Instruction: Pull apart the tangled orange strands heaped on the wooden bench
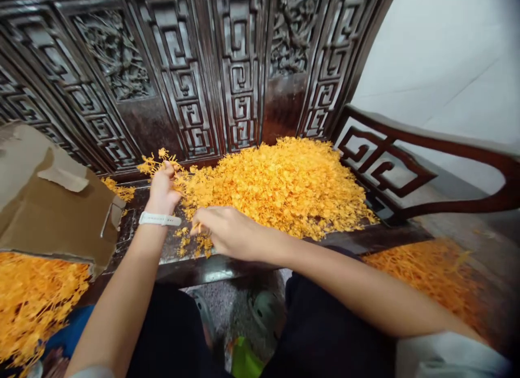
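A large heap of small orange-yellow flower sprigs [284,183], apparently plastic, covers the right part of a dark wooden bench seat [215,269]. My left hand [162,189], with a pale band on its wrist, closes around a few orange sprigs [151,164] that fan out past the fingers at the heap's left end. Close by on the right, my right hand [225,229] has its fingers bent together over loose sprigs at the seat's front edge. Its fingertips are partly hidden, so what they pinch is unclear.
A torn cardboard box [52,204] stands at left, with more orange sprigs [36,302] below it. The carved bench back [239,69] rises behind, and a wooden armrest [447,145] bounds the right. Blurred orange pieces [430,280] lie lower right.
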### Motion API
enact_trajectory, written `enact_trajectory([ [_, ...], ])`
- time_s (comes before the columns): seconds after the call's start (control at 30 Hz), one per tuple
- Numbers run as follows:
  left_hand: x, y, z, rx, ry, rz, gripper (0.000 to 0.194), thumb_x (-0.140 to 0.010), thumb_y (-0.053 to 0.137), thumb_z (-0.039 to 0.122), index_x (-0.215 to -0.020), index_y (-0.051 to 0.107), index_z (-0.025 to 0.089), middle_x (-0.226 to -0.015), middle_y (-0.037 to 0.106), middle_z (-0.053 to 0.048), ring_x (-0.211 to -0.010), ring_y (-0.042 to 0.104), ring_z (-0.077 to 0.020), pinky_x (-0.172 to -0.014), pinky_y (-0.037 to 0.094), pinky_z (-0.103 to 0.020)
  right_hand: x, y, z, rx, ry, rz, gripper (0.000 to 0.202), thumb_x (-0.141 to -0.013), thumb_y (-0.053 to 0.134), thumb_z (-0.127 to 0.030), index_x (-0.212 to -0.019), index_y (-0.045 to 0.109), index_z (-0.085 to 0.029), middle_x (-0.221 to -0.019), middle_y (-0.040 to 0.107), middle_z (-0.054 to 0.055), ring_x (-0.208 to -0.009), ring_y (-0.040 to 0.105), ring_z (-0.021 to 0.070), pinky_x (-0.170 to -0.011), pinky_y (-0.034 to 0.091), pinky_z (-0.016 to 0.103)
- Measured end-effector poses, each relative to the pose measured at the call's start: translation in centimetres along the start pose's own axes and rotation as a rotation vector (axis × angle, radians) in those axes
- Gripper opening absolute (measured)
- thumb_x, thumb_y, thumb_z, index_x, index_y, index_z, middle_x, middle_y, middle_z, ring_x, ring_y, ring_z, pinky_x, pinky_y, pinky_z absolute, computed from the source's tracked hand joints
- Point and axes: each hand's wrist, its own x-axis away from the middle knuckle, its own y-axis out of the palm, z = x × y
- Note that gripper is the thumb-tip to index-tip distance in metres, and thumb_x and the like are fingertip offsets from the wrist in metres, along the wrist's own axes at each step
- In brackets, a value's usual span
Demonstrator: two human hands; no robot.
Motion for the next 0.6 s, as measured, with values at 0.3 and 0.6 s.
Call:
enact_trajectory([
  [0.3, 5.1, 1.9, -1.0, -0.072, -0.090, -0.313, 0.027, -0.082, 0.088, 0.024, -0.078, 0.063, 0.015, -0.076, 0.071, -0.002, -0.044, 0.042, -0.0034, -0.040, 0.033, -0.018, -0.4, -4.7, 8.0, -0.135, 0.481, 0.281, 0.058, -0.105, 0.053, -0.048, -0.152, 0.041, -0.015, -0.153, 0.052, 0.025, -0.135, 0.058, 0.0310, -0.110, 0.052, 0.049],
  [0.6, 5.4, 3.7, -5.0, -0.238, 0.013, -0.229, 0.018, -0.059, 0.072, 0.002, -0.063, 0.060, 0.016, -0.061, 0.057, 0.003, -0.042, 0.045, -0.0058, -0.038, 0.022, -0.020, -0.6, -3.1, 5.7, 0.171, 0.325, 0.095, 0.012, -0.106, 0.044, -0.029, -0.107, 0.055, -0.023, -0.076, 0.060, 0.000, -0.069, 0.051, 0.0168, -0.067, 0.036, 0.030],
])
